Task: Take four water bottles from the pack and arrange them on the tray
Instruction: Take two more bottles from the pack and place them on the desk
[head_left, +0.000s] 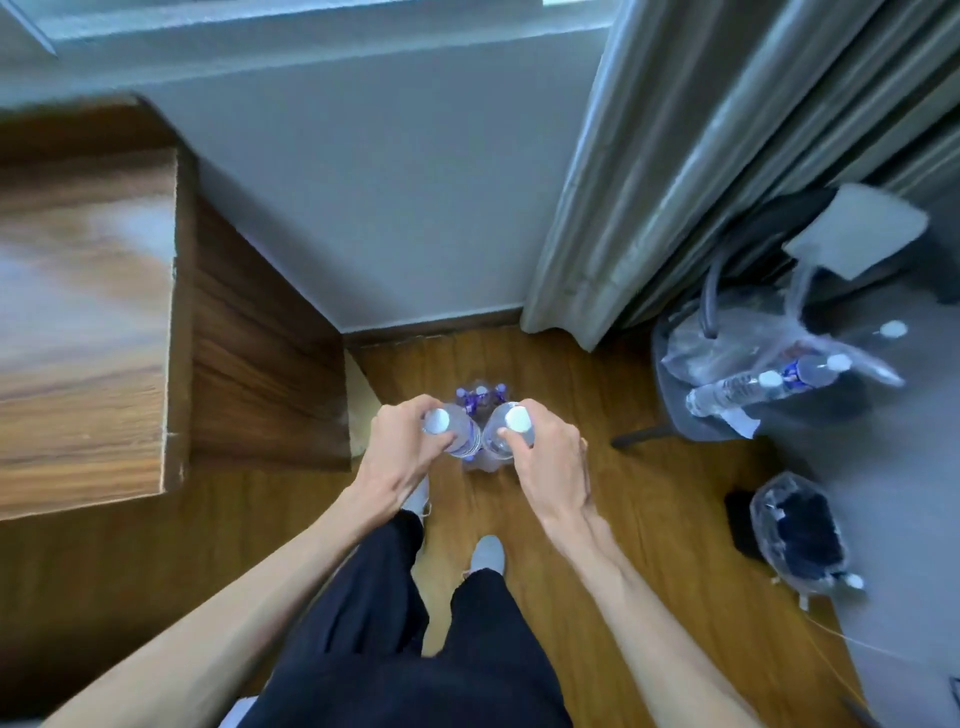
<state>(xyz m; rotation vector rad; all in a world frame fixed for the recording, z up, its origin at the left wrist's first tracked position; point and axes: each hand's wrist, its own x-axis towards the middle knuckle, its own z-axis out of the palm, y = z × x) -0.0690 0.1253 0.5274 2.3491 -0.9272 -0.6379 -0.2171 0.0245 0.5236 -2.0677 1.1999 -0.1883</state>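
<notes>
While each hand, left hand (400, 447) and right hand (545, 452), pinched one bottle's neck above the pack (480, 400) at twelve o'clock, a slip looked possible.

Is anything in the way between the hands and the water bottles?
No. Each hand already holds a bottle by its neck: the left hand has the left bottle, the right hand has the right bottle, above the pack on the floor. No tray is in view.
</notes>
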